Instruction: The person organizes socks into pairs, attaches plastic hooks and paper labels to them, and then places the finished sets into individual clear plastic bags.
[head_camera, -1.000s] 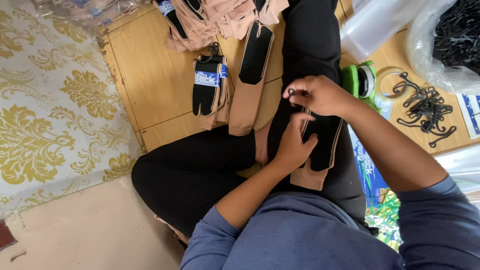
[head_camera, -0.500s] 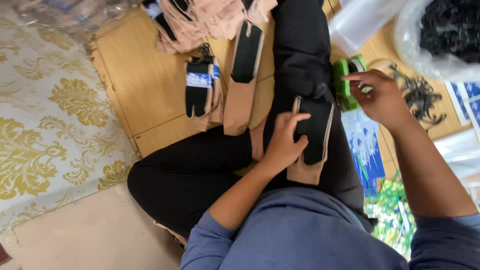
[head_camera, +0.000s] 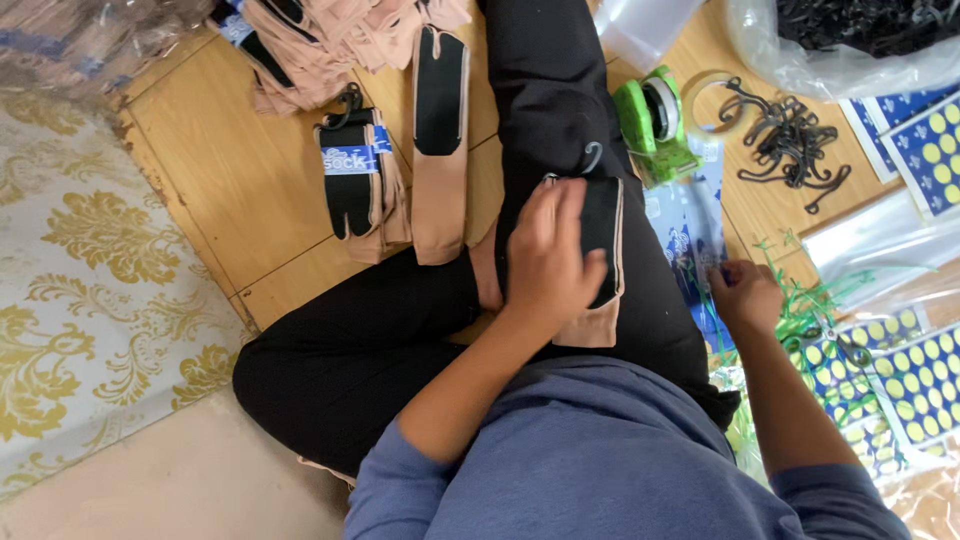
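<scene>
The beige sock with a black sole patch and small black hook (head_camera: 600, 250) lies across your thigh at frame centre, pressed flat under your left hand (head_camera: 548, 255), fingers spread on it. Your right hand (head_camera: 745, 296), centre right, pinches blue printed paper labels (head_camera: 690, 240), fingers narrow. A green tape dispenser (head_camera: 655, 122) sits above on the wooden floor (head_camera: 230, 180).

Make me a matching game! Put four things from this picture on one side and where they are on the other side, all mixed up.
Things:
1. left hand
2. right hand
3. green tape dispenser
4. black hooks

Places:
A. on the wooden floor, right of the tape dispenser
B. pressing the sock pair on the lap
C. beside the knee
D. on blue paper labels

Pairs: 1-B, 2-D, 3-C, 4-A
</scene>
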